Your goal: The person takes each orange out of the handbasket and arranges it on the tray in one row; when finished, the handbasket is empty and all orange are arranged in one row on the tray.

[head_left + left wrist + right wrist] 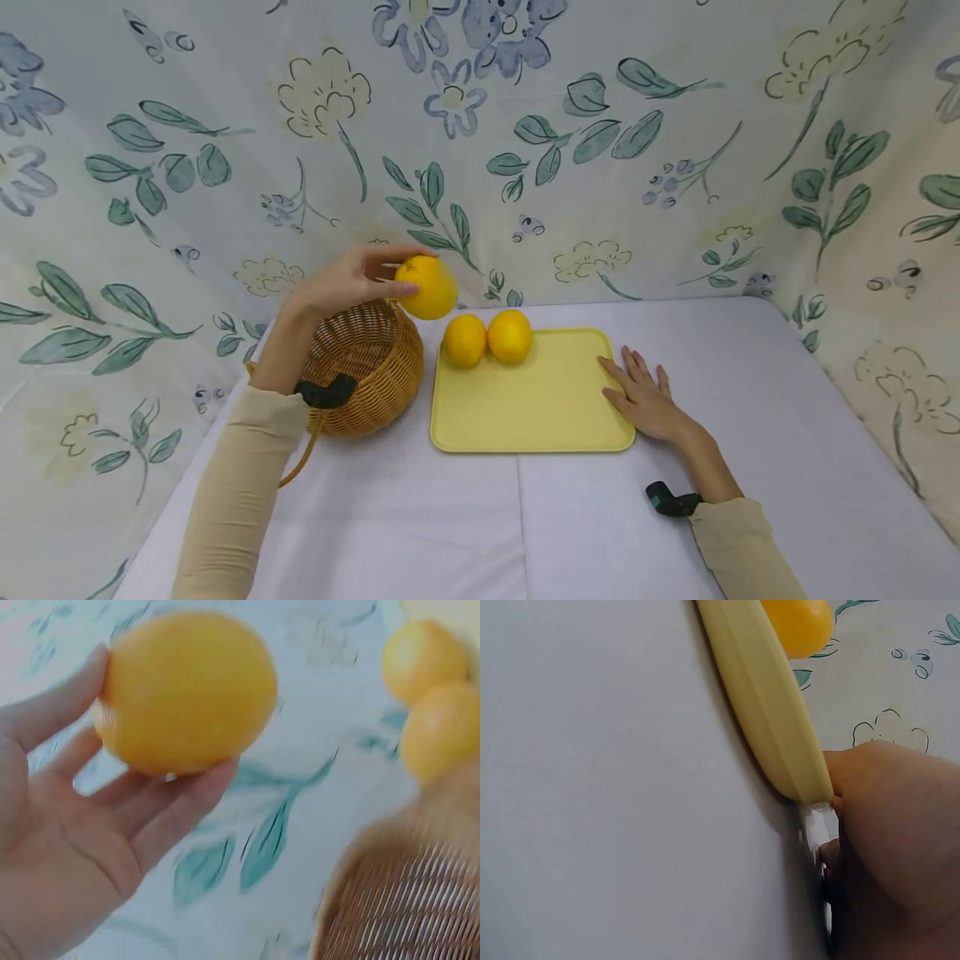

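My left hand (343,282) grips a yellow-orange orange (429,288) between thumb and fingers, in the air above the right rim of a wicker basket (392,388). In the left wrist view the fingers curl under this orange (187,690). Two more oranges, a left one (465,340) and a right one (510,336), sit side by side at the back left of a yellow tray (536,408). At the tray's right edge my right hand (648,403) rests with fingers spread, the fingertips over the rim. The right wrist view shows that hand (900,825) against the tray's corner.
A white cloth (420,517) covers the table under tray and basket. The basket's handle (302,460) hangs down at its front left. Behind the table hangs a floral curtain (480,208), close to the back edge.
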Demonstrator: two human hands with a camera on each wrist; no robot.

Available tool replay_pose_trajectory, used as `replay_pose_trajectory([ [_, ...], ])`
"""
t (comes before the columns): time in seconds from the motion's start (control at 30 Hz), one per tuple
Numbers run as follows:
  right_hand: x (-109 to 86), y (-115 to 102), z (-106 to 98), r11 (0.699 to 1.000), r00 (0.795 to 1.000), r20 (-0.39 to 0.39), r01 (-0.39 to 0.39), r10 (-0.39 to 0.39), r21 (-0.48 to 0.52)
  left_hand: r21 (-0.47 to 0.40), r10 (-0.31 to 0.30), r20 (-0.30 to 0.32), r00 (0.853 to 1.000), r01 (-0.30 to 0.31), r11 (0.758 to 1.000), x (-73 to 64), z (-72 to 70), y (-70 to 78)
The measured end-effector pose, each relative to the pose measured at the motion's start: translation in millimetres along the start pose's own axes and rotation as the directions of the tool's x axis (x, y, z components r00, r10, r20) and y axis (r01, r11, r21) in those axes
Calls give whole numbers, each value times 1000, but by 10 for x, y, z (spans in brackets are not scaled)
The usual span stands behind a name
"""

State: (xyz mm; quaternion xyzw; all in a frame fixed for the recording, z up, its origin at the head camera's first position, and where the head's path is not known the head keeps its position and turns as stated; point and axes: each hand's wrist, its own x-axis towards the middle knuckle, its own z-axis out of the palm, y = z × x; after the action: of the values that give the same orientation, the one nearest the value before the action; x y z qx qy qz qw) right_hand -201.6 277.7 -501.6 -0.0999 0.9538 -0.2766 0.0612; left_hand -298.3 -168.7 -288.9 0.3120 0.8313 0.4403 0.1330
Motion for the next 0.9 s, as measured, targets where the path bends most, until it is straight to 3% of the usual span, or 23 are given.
replay_pose_trajectory([
  [0.1,-2,8,-4,1000,1000,3,-2,2,3,13,16,21,1000,-16,1000,226,306,81],
  [0.2,1,19,-6,1000,1000,4,3,-3,7,10,15,85,996,-16,1000,437,616,89],
  [0.33,5,26,-12,1000,1000,-1,13,-13,11,14,10,172,985,-13,1000,692,997,26],
  [0.5,10,25,-19,1000,1000,5,7,-7,6,46,6,238,971,-18,999,941,1407,-82],
  [0.73,21,52,-16,1000,1000,12,-4,4,-8,111,-14,271,963,-16,994,1153,1842,-127],
  [0.9,24,54,-19,1000,1000,12,0,0,-6,183,-57,242,969,12,983,1243,2003,-138],
])
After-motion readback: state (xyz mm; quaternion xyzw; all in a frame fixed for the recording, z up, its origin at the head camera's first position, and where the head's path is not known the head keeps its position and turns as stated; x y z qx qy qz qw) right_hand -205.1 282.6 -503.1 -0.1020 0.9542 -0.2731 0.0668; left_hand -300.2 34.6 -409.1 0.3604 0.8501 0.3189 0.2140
